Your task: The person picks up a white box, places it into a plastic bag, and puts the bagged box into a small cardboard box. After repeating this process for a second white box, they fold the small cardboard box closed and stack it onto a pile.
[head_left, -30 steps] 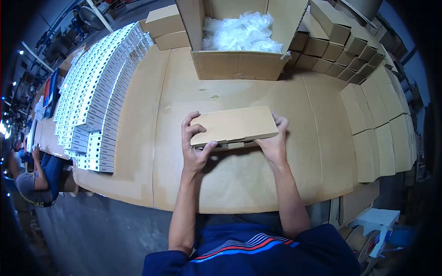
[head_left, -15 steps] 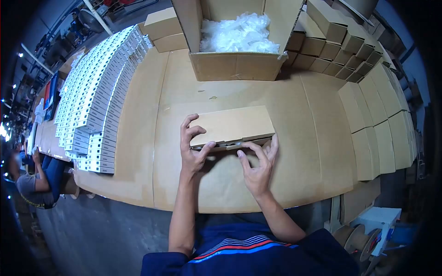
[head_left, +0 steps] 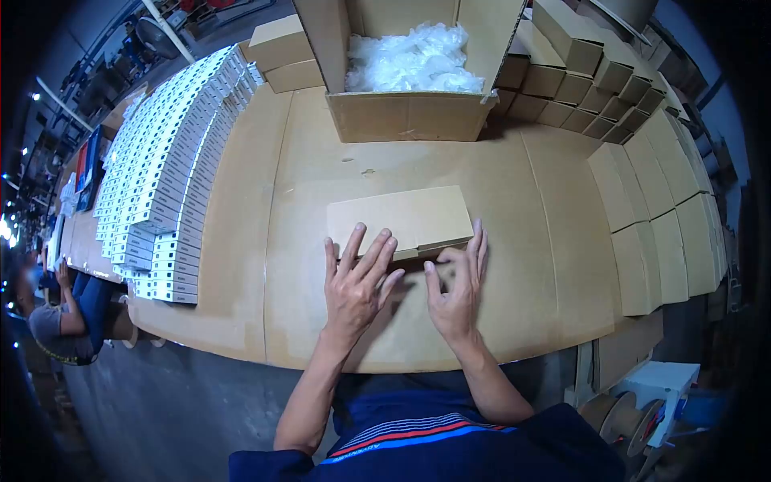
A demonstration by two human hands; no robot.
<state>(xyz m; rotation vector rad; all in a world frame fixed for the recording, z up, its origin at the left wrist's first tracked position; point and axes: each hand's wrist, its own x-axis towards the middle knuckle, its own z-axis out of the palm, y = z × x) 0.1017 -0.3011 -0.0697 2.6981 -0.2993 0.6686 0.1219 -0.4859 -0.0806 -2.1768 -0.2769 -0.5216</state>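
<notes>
A flat brown cardboard box (head_left: 399, 213) lies lengthwise across the middle of the cardboard-covered table, its near edge turned to me. My left hand (head_left: 357, 285) rests at the near left part of the box, fingers spread, their tips on its top and front edge. At the near right corner is my right hand (head_left: 458, 293), its fingers apart and some of them bent, touching the box's edge and right side. Neither hand is wrapped round anything. The front side of the box is partly hidden by the fingers.
An open carton (head_left: 409, 118) with clear plastic packing (head_left: 418, 60) stands behind. Many white boxes (head_left: 165, 173) are stacked at left. Brown boxes (head_left: 654, 193) are piled at right and back right. A person (head_left: 64, 317) sits far left. A spool (head_left: 626, 422) stands lower right.
My left hand has moved from the box's left end onto its near left part, fingers spreading. The near edge, which showed a dark gap, looks more closed. My right hand has shifted slightly.
</notes>
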